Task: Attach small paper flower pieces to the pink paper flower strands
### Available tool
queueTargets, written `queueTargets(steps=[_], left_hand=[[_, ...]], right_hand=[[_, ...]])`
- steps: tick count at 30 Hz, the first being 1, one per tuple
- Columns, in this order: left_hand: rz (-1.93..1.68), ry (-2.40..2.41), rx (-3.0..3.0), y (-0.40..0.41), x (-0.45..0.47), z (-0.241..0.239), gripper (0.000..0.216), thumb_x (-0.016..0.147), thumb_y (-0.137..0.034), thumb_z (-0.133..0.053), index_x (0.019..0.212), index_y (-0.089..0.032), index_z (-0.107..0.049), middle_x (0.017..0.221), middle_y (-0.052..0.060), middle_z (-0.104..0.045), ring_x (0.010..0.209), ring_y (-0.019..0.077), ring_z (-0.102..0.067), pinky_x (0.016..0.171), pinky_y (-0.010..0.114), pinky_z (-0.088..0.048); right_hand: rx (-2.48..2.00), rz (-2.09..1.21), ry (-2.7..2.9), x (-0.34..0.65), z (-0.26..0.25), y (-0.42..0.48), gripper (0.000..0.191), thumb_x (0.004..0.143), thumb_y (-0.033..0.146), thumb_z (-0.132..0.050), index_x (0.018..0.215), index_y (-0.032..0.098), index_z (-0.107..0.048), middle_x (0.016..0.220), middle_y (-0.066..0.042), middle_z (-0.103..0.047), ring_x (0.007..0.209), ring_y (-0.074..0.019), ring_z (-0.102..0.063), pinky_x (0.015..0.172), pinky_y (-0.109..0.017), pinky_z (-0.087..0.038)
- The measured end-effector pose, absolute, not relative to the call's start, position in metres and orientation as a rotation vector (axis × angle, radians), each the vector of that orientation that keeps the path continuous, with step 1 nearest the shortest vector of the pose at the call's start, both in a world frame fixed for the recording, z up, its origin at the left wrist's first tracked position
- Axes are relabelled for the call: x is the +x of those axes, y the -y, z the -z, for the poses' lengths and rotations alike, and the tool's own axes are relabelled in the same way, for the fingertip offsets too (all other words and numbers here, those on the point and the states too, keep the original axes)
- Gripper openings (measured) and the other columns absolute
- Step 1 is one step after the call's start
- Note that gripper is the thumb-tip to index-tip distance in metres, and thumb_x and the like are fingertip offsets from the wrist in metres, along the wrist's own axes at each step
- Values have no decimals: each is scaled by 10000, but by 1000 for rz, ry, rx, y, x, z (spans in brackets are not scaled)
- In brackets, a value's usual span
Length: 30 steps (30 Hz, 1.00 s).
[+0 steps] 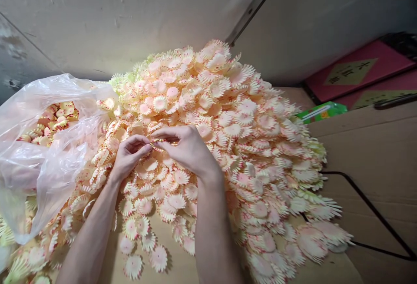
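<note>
A big heap of cream and pink fringed fabric flower petals [228,114] covers the cardboard surface [374,153]. My left hand [128,153] and my right hand [187,147] meet over the heap's near left side. Both are closed in a pinch on one small petal piece [155,144] held between their fingertips. Most of that piece is hidden by my fingers. Loose single petals [153,240] lie scattered between my forearms.
A clear plastic bag [48,153] with more petals inside lies at the left. A black cable [368,206] runs over the cardboard at the right. A green packet [322,111] and red boards [358,71] sit at the back right, against a grey wall.
</note>
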<state>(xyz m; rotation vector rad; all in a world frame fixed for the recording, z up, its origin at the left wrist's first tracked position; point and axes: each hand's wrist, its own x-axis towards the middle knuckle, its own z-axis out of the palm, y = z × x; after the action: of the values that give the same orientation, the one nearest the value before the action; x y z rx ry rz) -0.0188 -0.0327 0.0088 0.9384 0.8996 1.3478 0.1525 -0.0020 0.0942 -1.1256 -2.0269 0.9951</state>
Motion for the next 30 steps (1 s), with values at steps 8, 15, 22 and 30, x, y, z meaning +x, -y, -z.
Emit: queueTargets(steps=[8,15,22,30], left_hand=[[-1337,-904,919,34,-18,-12,276,734,-363,-820,871,-162,-691,784,33,-700,702,114,-642,657,213,-500],[-1345,-881,946,34,-17,-15,289,784,-427,-767,860,-156,-696,784,47,-706,697,118,-630,658,218,-487],[-1398,-863,912,33,-16,-10,298,768,-434,-781,879,-179,-673,738,6,-672,688,112,-621,695,225,-497],[-1393,-883,912,32,-16,-9,244,817,-424,-735,865,-188,-692,781,2,-649,705,102,-598,668,208,-482]], right_hand=[[-1089,-935,2019,150,-93,1,177,902,212,-570,1043,167,-668,828,-41,-726,715,-139,-666,696,-266,-511],[-1074,-938,2054,144,-91,1,221,961,247,-476,1165,189,-539,696,9,-637,611,-127,-585,645,-264,-450],[-1103,-960,2165,138,-84,1,229,964,227,-443,1186,196,-493,710,-4,-630,656,-163,-596,671,-292,-425],[-1151,-1000,2107,137,-80,-3,201,959,324,-502,1116,199,-505,839,-24,-635,670,-150,-575,677,-298,-430]])
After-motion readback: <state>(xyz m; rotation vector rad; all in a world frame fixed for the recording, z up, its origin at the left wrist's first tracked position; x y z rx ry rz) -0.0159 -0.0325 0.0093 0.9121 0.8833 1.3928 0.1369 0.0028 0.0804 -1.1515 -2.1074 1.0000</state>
